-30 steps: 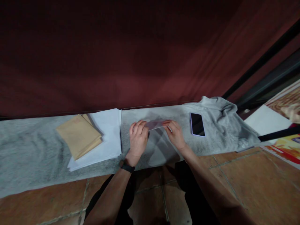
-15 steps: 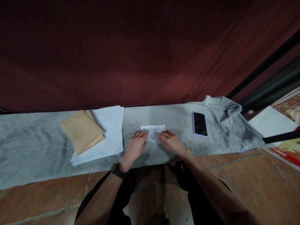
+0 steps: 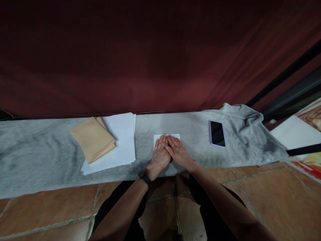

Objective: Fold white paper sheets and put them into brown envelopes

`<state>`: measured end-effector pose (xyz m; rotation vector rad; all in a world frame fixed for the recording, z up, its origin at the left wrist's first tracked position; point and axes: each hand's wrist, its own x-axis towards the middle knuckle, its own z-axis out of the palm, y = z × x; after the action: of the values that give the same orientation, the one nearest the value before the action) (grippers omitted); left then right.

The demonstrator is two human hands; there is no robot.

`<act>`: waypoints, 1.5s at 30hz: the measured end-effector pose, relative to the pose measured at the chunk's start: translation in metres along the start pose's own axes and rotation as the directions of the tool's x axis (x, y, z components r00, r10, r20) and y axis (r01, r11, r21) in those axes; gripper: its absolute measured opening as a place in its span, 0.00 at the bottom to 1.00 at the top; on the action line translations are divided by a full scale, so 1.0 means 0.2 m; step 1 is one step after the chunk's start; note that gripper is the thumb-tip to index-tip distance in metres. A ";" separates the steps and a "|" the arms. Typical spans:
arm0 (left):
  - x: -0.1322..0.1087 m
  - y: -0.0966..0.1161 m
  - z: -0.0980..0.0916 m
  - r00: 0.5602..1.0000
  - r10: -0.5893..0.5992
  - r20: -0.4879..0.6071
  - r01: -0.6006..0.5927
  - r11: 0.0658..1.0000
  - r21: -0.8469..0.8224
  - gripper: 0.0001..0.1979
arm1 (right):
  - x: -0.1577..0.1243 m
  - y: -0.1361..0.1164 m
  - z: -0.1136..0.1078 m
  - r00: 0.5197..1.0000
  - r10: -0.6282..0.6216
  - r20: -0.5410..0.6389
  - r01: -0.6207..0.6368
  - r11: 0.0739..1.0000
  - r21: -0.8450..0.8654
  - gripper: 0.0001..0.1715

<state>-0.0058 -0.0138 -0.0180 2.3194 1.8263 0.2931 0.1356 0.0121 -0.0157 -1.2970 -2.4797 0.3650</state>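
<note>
A small folded white sheet of paper lies on the grey cloth, mostly covered by my two hands. My left hand rests flat on it with fingers stretched forward. Beside it, touching at the fingers, my right hand also presses flat on the paper. Neither hand grips anything. Only the paper's far edge and corners show past my fingertips. A dark watch is on my left wrist.
Left of my hands, brown envelopes lie on a stack of white paper sheets. A phone lies to the right on the grey cloth, which bunches up beyond it. A dark red curtain hangs behind; printed sheets are at far right.
Both hands have moved inward from the paper's two sides to its middle, now flattened side by side on top of it. The view has shifted slightly.
</note>
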 end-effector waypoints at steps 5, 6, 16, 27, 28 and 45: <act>0.00 -0.03 0.03 0.998 -0.052 -0.030 0.054 0.996 0.077 0.31 | -0.02 -0.01 0.08 0.996 0.070 -0.052 -0.076 0.990 -0.119 0.36; 0.00 -0.04 0.03 0.998 -0.056 -0.038 0.059 0.995 0.086 0.30 | -0.03 0.00 0.08 0.995 0.072 -0.068 -0.081 0.987 -0.142 0.37; -0.04 -0.12 0.01 0.986 -0.137 -0.101 0.146 0.984 0.097 0.34 | -0.08 0.04 0.10 0.975 0.099 -0.198 -0.147 0.958 -0.246 0.40; -0.08 -0.15 -0.03 0.970 -0.209 -0.123 0.222 0.970 0.098 0.36 | -0.14 0.10 0.08 0.961 0.135 -0.242 -0.197 0.946 -0.257 0.39; -0.08 -0.14 -0.04 0.966 -0.217 -0.143 0.232 0.968 0.097 0.35 | -0.14 0.10 0.08 0.958 0.146 -0.246 -0.209 0.944 -0.255 0.38; -0.16 -0.04 0.05 0.997 0.002 -0.074 0.003 0.997 0.071 0.31 | -0.10 -0.03 0.10 0.992 0.088 -0.092 -0.100 0.984 -0.145 0.36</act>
<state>-0.0173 -0.0425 -0.0320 2.3852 1.9014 0.3230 0.1346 -0.0092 -0.0350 -1.4607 -2.4195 0.1441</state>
